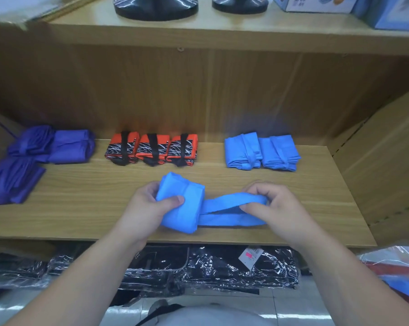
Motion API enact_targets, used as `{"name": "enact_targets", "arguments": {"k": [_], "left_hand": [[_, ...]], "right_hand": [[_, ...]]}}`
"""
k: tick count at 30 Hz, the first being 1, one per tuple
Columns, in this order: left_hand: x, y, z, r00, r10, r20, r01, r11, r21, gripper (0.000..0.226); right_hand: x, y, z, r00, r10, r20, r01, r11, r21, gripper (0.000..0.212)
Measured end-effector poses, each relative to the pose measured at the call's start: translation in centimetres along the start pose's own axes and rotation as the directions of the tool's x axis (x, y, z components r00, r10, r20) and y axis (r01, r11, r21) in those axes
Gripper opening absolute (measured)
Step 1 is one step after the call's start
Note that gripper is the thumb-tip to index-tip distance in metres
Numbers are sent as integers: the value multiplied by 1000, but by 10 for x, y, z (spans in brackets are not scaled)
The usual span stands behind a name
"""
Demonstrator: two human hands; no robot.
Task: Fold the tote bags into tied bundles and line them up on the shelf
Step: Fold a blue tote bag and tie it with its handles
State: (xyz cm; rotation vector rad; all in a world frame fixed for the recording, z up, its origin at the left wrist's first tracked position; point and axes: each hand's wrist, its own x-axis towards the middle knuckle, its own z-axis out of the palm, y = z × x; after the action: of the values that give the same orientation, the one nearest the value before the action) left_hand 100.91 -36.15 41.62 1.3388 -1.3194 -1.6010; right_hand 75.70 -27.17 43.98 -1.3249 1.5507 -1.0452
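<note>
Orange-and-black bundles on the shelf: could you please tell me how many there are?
3, side by side, centre back: left bundle, middle bundle, right bundle. None appears hidden.

Top of frame I see two black round bases, a bigger one [156, 8] left and a smaller one [240, 5] beside it. Upper right: pale printed box [316, 3], blue box [396, 15]. Bottom: black goods in shiny plastic wrap [210, 269], white tag with pink patch [250, 256]. Lower right: wrapped red-and-blue packs [396, 271], blurry.
</note>
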Motion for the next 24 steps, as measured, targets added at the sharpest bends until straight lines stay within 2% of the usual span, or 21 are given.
{"name": "enact_targets", "arguments": {"k": [1,4,6,8,10,11,13,14,15,16,17,18,19,21,22,24], "left_hand": [[-1,-1,2,1000,0,-16,0,1000,4,44],[-2,-3,9,996,1,-84,-1,1000,-8,36],[-1,1,12,991,-8,-132,2,999,-44,27],[1,9,14,986,-22,-167,3,993,-115,21],[3,22,13,981,-42,-187,0,976,-217,15],[2,29,13,981,-50,-187,-1,965,-260,16],[-4,44,15,989,-36,-146,-12,949,-314,18],[-9,50,17,994,-21,-111,-16,945,-327,16],[-14,55,19,997,-12,-79,-16,940,-341,14],[-18,59,20,999,-8,-50,-10,934,-356,15],[-22,62,19,1000,-4,-24,-5,930,-368,19],[-25,64,18,1000,1,6,1,926,-377,26],[-28,64,16,999,7,39,9,924,-383,31],[-34,62,13,995,-6,98,43,923,-383,29],[-38,60,13,991,-15,132,63,927,-369,26],[-44,54,16,980,-25,200,90,943,-320,21]], "right_hand": [[-1,-5,0,999,14,37,-18,993,118,17],[-7,-23,6,986,-36,165,-30,924,381,4],[-13,-33,9,959,-46,279,-67,922,381,3],[-18,-40,9,902,17,430,-105,978,180,3],[-20,-43,9,838,128,530,-68,989,-131,15],[-20,-44,10,827,175,534,-7,954,-301,30],[-17,-42,12,846,223,484,133,791,-597,64],[-14,-39,12,858,234,458,152,735,-660,73],[-11,-35,10,866,249,433,109,753,-650,79],[-7,-32,6,867,262,424,12,839,-543,85],[-4,-28,3,859,270,434,-125,934,-334,90],[-1,-21,1,844,259,471,-253,964,-77,93],[3,-17,2,843,219,492,-338,926,168,92],[9,-21,7,893,186,409,-395,758,519,66],[11,-24,11,923,183,340,-370,670,643,55],[15,-32,19,969,155,194,-248,536,807,49]]}}
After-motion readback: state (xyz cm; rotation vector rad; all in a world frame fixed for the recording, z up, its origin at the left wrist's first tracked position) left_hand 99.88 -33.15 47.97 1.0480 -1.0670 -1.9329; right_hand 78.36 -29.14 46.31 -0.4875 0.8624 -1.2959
